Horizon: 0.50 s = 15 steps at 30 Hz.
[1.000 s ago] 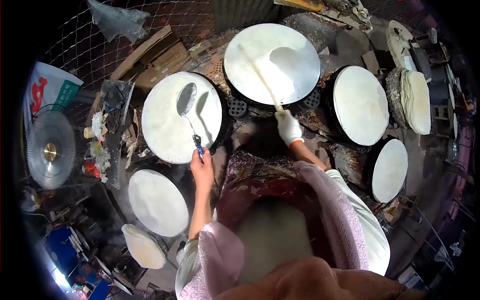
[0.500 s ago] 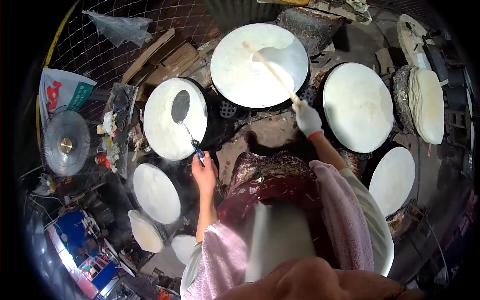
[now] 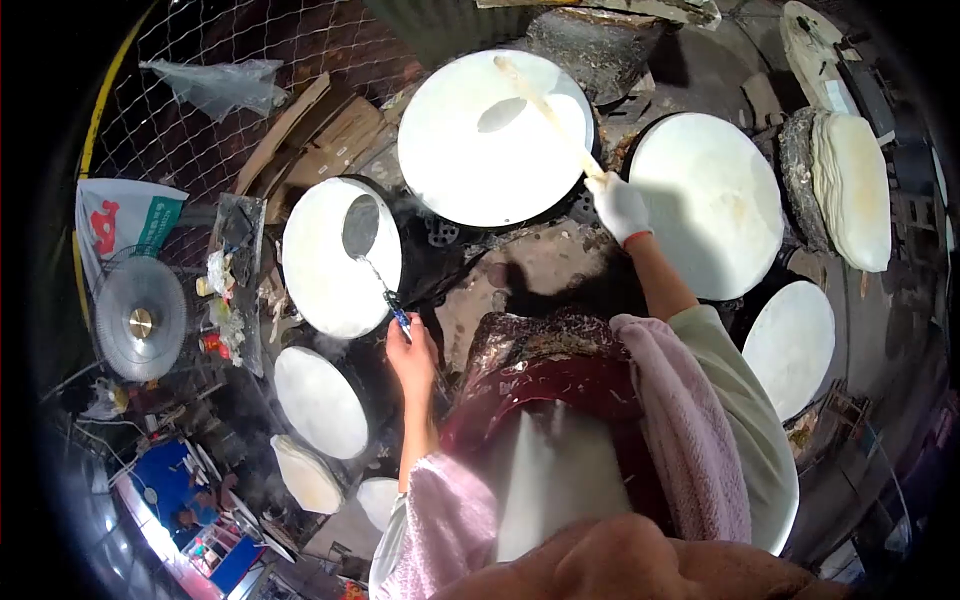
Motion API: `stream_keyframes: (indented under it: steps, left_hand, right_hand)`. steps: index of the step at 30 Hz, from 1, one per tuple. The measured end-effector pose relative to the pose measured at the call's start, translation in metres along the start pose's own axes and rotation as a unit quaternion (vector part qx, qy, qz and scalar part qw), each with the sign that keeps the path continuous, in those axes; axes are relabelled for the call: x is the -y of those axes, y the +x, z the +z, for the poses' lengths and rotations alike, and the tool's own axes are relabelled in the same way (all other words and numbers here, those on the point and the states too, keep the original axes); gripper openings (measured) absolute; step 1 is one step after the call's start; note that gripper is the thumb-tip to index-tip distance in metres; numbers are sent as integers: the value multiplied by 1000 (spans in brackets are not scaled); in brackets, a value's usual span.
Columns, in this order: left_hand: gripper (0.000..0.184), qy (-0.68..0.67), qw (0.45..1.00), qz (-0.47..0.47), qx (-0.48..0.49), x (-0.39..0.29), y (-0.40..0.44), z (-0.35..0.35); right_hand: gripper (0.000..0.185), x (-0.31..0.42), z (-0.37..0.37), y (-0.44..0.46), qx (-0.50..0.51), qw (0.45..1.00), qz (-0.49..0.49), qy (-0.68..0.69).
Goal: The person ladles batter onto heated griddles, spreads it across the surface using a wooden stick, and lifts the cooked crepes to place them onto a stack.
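Observation:
My left hand (image 3: pixel 411 352) is closed round the dark blue grip of a metal utensil (image 3: pixel 377 272) with a twisted handle and a round grey head. The head lies over the left round griddle (image 3: pixel 318 280), which has a white sheet on it. I cannot tell whether it touches. My right hand (image 3: pixel 620 208), in a white glove, grips a wooden stick (image 3: pixel 545 112). It reaches over the large far griddle (image 3: pixel 460 150), covered in white with a grey oval patch near the stick. Close to the glove on the right is another white-covered griddle (image 3: pixel 705 220).
Pale round sheets are stacked (image 3: pixel 855 190) at the far right. More white rounds (image 3: pixel 790 350) (image 3: pixel 320 402) flank my body. A fan (image 3: pixel 141 322) stands at the left near a cluttered ledge (image 3: pixel 240 260). Cardboard (image 3: pixel 330 145) leans by the wire mesh (image 3: pixel 235 40).
The view has shifted slightly. The wooden stick now lies at a steeper angle, its far end higher over the far griddle. The grey patch there looks smaller. The left utensil stays over the left griddle.

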<state>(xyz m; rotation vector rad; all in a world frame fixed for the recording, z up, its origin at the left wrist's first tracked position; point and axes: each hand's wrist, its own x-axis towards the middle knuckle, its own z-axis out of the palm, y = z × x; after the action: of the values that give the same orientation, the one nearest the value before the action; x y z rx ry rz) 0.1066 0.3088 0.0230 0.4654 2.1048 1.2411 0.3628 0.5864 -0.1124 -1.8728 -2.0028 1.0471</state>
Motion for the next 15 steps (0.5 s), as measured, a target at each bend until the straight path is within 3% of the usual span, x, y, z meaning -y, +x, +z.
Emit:
stream_keyframes:
  steps: [1,3,4,5,8,10,11,12,13,15]
  left_hand:
    - [13,6,1000,-2,8,0,2,1]
    - [13,10,1000,3,16,2,6,4]
    - [13,5,1000,0,17,3,8,4]
    - [13,-1,1000,-3,17,4,10,4]
    - [12,1,1000,-19,16,7,12,2]
    - [11,2,1000,-23,16,9,10,-2]
    - [11,-17,999,-33,8,4,6,-1]
    - [11,-2,1000,-23,-1,7,4,-4]
    - [10,12,1000,-12,-12,13,2,-8]
    - [12,16,999,27,-25,20,-3,-10]
  right_hand:
    - [42,-3,6,-3,66,996,-41,42]
    - [47,-43,54,-24,-20,977,-190,92]
    - [51,-43,51,-47,19,986,-168,17]
    - [54,-22,28,-57,125,988,-50,-72]
    - [58,-23,25,-28,0,994,-53,-100]
    - [58,-36,40,30,-84,989,-118,-33]
    - [61,-12,24,56,-41,996,-46,-57]
    - [61,5,13,67,-106,982,-90,-127]
    - [60,-8,22,98,-172,939,-228,-193]
    - [61,5,15,148,-133,961,-173,-169]
